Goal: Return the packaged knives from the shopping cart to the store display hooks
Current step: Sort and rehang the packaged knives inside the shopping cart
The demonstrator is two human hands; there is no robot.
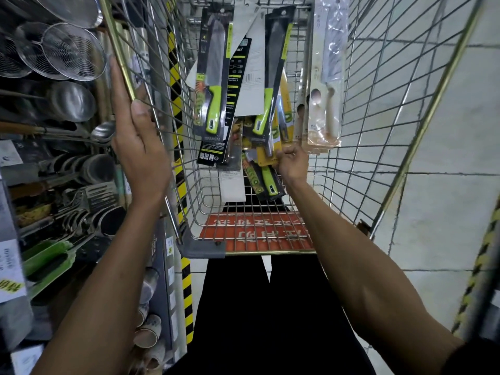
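Several packaged knives stand on end inside the wire shopping cart [378,109]. A green-handled knife in black card [212,85] leans at the left, and a second one like it [273,77] stands in the middle. A pale-handled cleaver pack [328,77] leans at the right. Another green-handled pack [263,180] lies lower on the cart floor. My right hand [292,162] reaches into the cart and pinches the bottom edge of a yellow-carded knife pack [281,123]. My left hand [139,133] rests on the cart's left rim, fingers straight along it, thumb over the wire.
To the left, store shelves hold wire strainers [73,52], ladles, spatulas and green trays [46,263]. A yellow-and-black striped post [177,104] runs beside the cart. A red sign [254,231] lies under the cart's near end. Pale tiled floor is on the right.
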